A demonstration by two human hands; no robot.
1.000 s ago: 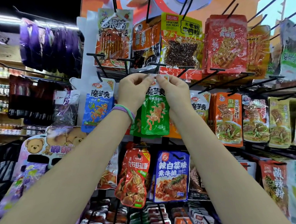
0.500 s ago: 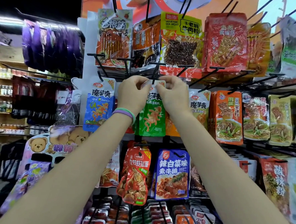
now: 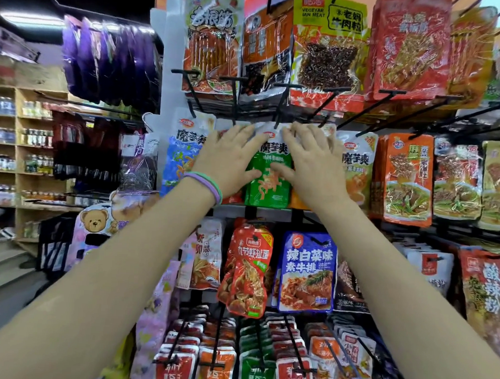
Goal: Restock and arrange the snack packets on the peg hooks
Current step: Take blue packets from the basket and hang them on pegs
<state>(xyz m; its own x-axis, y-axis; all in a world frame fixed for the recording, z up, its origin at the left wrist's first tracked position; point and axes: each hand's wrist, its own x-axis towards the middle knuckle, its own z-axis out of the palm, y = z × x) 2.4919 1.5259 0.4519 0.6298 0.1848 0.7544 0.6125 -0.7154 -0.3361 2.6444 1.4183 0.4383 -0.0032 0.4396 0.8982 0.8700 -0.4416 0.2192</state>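
Flanking green packet (image 3: pixel 269 178), open hands (image 3: pixel 230 162) (image 3: pixel 313 169) hide its sides.

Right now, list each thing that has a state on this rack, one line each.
left hand: open, fingers spread flat against the green packet
right hand: open, fingers spread flat against the green packet
green packet: hanging, pressed by both hands
blue packet: hanging, partly behind the left hand
red shrimp packet: hanging tilted
peg hook: above the fingertips
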